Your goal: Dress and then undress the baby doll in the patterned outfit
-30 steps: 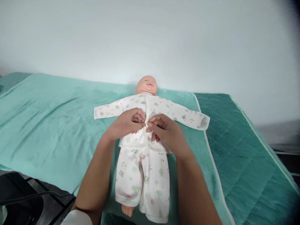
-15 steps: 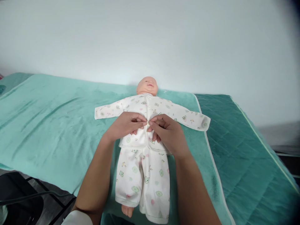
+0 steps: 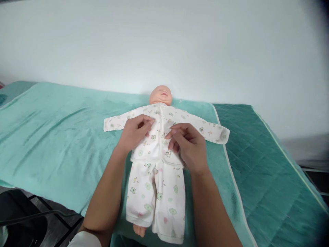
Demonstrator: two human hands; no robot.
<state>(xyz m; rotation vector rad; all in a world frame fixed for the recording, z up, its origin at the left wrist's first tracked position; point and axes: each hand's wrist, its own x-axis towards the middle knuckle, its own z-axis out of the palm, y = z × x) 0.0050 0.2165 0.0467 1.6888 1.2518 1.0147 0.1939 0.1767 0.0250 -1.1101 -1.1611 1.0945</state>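
A baby doll [image 3: 161,95] lies on its back, head toward the wall and arms spread. It wears a white long-sleeved top [image 3: 151,151] and matching trousers [image 3: 144,192], printed with small animals. A round button [image 3: 162,136] shows on the top's front strip. My left hand [image 3: 137,133] hovers over the chest left of that strip, fingers loosely curled and holding nothing. On the other side, my right hand [image 3: 189,144] has its thumb and forefinger apart, fingertips close to the button. One bare foot [image 3: 139,230] pokes out of a trouser leg.
A light green blanket [image 3: 59,137] lies under the doll, over a darker green quilted cover [image 3: 267,171]. A white wall [image 3: 164,44] rises behind. At lower left are a black chair-like object [image 3: 23,219] and a cable [image 3: 38,214].
Both hands have let go of the top's front at the button and drawn apart. My left hand moved left and slightly up, my right hand a little right. The button is now uncovered.
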